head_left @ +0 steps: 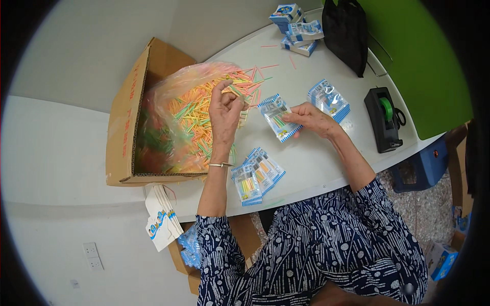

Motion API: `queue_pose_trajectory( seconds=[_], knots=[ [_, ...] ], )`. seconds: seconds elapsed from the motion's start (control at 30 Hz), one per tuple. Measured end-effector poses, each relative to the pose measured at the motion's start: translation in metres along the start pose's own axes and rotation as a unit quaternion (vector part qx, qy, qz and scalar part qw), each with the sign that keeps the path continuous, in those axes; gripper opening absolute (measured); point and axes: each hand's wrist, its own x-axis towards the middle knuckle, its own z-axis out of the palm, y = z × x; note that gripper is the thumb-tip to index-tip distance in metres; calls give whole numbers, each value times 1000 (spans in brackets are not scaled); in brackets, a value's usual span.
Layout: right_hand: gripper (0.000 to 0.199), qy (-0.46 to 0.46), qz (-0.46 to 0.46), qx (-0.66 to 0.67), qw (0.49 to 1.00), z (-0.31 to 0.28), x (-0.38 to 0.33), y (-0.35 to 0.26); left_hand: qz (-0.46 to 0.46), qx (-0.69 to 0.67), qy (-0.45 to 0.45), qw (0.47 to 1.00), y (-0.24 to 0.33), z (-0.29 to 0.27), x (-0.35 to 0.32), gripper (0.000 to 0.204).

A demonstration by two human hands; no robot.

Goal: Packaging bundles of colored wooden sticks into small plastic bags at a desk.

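Observation:
My right hand (311,120) grips a small clear packet with blue striped edges (275,118), thumb on its front. Several short coloured sticks show through the packet's window. My left hand (226,109) is beside it, over the edge of a heap of thin pink, yellow, orange and green sticks (196,115). Its fingers are curled in toward the thumb; what they hold, if anything, I cannot make out. The heap spills from a clear plastic bag (168,92) in a tipped cardboard box (122,117). Closer to me, filled packets (258,176) overlap on the white table (301,166).
Flat packets (329,99) lie right of my right hand. Further right stands a black tape dispenser (384,120) with green tape. Blue-white boxes (296,30) and a black bag (345,35) are at the back. White cards (162,218) hang at the table's left edge, above an open carton (250,237).

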Motion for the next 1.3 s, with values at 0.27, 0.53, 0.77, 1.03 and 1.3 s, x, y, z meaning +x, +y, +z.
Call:
queue_pose_trajectory(
  seconds=[0.27,0.53,0.77,1.03,1.3],
  knots=[
    [32,-57,4,11,998,6,-1,6,13,9,-46,999,5,13,-18,28],
    [31,-77,5,40,996,8,-3,6,61,212,-121,968,-8,13,-31,15],
    [29,-66,-18,-13,998,10,-4,12,-1,217,-159,963,-12,24,-44,15],
    [37,386,-177,-419,802,-44,-28,-3,-169,144,-193,956,2,-12,-78,19],
    [25,443,-71,-550,704,-78,-25,39,71,562,-163,808,-3,-11,-93,36]
  ],
)
